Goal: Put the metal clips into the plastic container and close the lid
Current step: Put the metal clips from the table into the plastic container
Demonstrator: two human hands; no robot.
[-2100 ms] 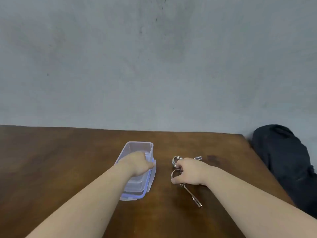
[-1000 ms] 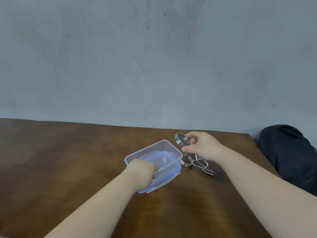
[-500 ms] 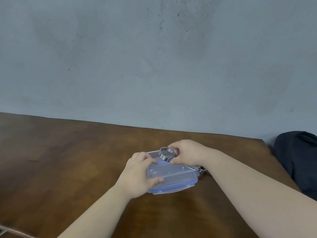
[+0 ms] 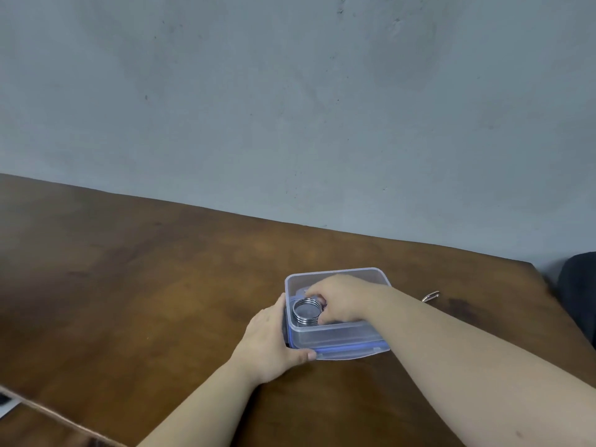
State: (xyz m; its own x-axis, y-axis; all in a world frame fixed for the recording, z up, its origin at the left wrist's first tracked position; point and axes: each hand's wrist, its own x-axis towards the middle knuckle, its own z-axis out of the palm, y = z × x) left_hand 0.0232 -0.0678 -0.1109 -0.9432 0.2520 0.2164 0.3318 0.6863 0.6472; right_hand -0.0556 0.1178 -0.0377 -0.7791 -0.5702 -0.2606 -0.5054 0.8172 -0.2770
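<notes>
A clear plastic container (image 4: pixel 342 337) stands open on the brown table, resting on its blue-rimmed lid (image 4: pixel 350 352). My left hand (image 4: pixel 274 340) grips the container's left wall and near corner. My right hand (image 4: pixel 342 298) reaches down inside the container, fingers closed on a coiled metal clip (image 4: pixel 306 311) that sits low in the left half. Another metal clip (image 4: pixel 430 295) lies on the table to the right of the container, mostly hidden behind my right forearm.
The wooden table (image 4: pixel 129 285) stretches wide to the left, with its near edge at the lower left. A dark bag (image 4: pixel 580 291) sits at the table's right edge. A grey wall rises behind the table.
My right hand has lowered the coiled clip from the container's rim down into it. My left hand shifted from the top to the container's left side. The view moved left.
</notes>
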